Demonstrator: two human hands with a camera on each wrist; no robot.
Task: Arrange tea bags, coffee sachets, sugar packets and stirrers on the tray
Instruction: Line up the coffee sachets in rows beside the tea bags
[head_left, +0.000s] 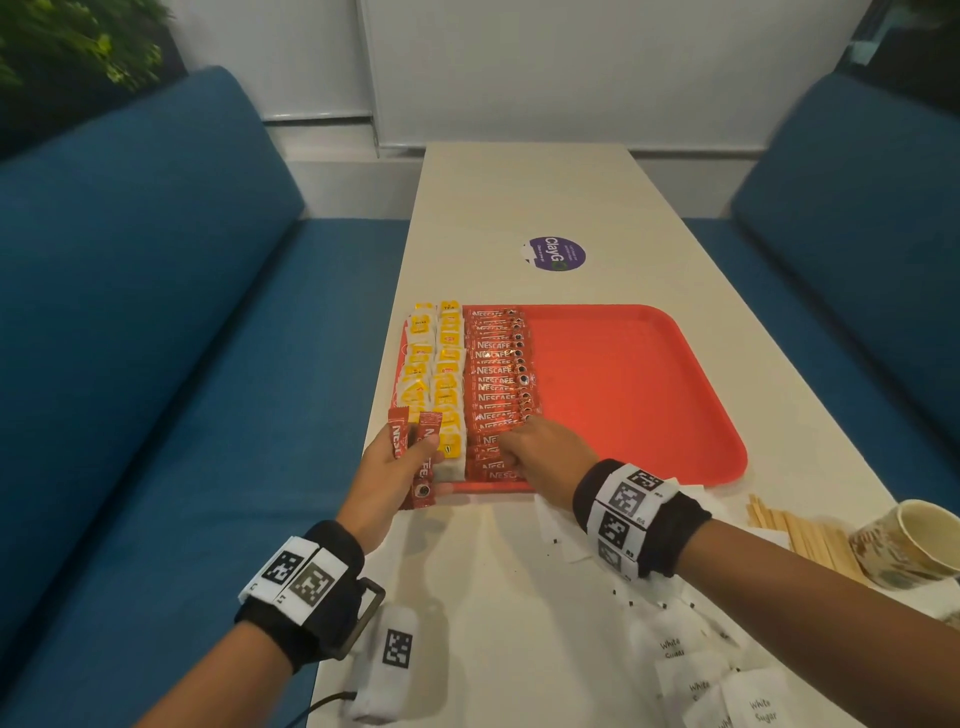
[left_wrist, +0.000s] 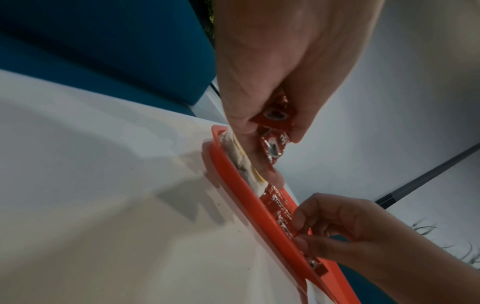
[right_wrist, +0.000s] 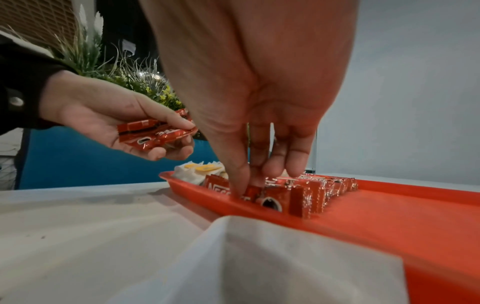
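Head view: red tray (head_left: 649, 374) on the table (head_left: 519, 597) holds tea bags (head_left: 436, 364) and a coffee sachet row (head_left: 498, 374); sugar packets (head_left: 727, 686) and stirrers (head_left: 800, 535) lie off-tray. Left hand (head_left: 387, 467) grips spare sachets (head_left: 415, 447). Right wrist view alone shows the right hand (right_wrist: 259, 123) pinching a sachet (right_wrist: 250, 192) at the row's near end.

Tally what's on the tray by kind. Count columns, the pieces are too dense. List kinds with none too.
Tea bags: 2 columns
Coffee sachets: 1 column
Sugar packets: 0, they lie on the table, off the tray
Stirrers: 0, also on the table
Total: 3 columns
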